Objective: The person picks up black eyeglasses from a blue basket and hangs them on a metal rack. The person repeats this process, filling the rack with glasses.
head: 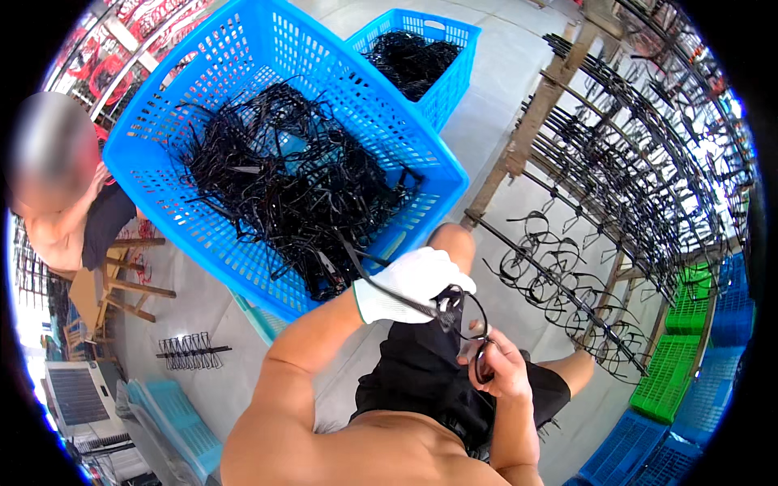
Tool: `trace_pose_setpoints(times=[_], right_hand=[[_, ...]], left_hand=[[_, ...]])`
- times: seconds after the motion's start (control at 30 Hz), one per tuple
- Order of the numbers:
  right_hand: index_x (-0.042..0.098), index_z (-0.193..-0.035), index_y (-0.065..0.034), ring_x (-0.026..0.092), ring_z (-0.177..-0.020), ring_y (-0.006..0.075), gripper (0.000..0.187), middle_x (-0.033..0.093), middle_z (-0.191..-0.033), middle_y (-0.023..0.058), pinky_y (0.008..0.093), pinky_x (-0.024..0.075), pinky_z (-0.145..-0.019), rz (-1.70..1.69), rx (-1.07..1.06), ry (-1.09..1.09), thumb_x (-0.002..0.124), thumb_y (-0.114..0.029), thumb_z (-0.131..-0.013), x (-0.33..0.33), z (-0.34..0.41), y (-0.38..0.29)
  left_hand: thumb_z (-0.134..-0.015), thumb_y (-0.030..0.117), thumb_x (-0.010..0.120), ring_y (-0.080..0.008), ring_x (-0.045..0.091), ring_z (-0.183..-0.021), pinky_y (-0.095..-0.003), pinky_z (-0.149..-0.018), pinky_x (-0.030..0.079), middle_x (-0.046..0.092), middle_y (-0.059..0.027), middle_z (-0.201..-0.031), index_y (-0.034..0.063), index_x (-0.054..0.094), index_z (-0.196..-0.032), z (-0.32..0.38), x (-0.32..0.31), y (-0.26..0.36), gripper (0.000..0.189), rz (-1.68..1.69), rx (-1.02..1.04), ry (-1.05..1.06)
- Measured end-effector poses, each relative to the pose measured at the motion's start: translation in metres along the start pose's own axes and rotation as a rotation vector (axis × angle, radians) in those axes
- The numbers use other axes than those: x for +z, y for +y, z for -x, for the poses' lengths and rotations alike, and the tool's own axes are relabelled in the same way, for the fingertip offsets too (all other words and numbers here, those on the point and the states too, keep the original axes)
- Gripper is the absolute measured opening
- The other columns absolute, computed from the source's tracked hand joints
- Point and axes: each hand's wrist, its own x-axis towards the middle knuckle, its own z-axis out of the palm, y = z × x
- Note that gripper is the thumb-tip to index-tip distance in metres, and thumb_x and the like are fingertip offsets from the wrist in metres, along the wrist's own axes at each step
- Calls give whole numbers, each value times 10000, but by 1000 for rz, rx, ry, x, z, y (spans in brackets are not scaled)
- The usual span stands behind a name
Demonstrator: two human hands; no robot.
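Observation:
My left hand (416,285), in a white knitted glove with a green edge, is closed on thin black strips (401,297); a long one runs back over the glove towards the basket. Below and to the right, my bare right hand (498,364) pinches a black looped piece (485,331) between thumb and fingers. The loop reaches across to the gloved fingertips. What exactly the pieces are cannot be told. Just above my left hand stands a large blue plastic basket (450,170), holding a tangled heap of black strips (292,176).
A second blue basket (465,67) with black pieces stands behind. On the right, a wooden rack (523,136) carries rods of hanging black loops; green crates (668,370) and blue crates (626,449) lie beyond. At left sits a person (61,237) near a wooden stool (130,291).

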Motion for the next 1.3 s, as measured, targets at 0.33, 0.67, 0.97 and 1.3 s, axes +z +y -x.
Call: trace_pose_setpoints(times=[0.33, 0.67, 0.97, 1.3], right_hand=[[370, -1289, -15, 464, -468, 292, 470, 513, -754, 147, 450, 448, -592, -173, -433, 523, 410, -360, -973, -24, 34, -4], [341, -1304, -142, 516, -552, 217, 405, 526, -874, 85, 336, 418, -482, 104, -457, 673, 381, -387, -985, -47, 16, -37], [322, -1387, -171, 520, -625, 181, 486, 500, -816, 44, 278, 418, -482, 111, -455, 695, 423, -398, -970, -19, 8, -37], [305, -1397, -159, 496, -566, 193, 519, 484, -735, 43, 333, 459, -531, -31, -536, 672, 443, -402, -960, -25, 47, -21]], left_hand=[[-793, 119, 498, -317, 606, -880, -434, -775, 488, 620, -108, -984, 146, 623, -1030, 38, -155, -232, 269, -908, -681, 562], [-776, 175, 558, -288, 438, -1150, -423, -893, 397, 459, -69, -1303, 183, 648, -979, 108, -206, -380, 223, -1156, -1138, 157], [-762, 356, 617, -268, 620, -757, -390, -719, 467, 641, -106, -746, 128, 661, -792, 83, -275, -281, 234, -676, -991, 136], [-906, 273, 513, -272, 671, -754, -386, -720, 548, 669, -167, -867, -67, 606, -983, 87, -245, -96, 361, 1006, -430, 446]])
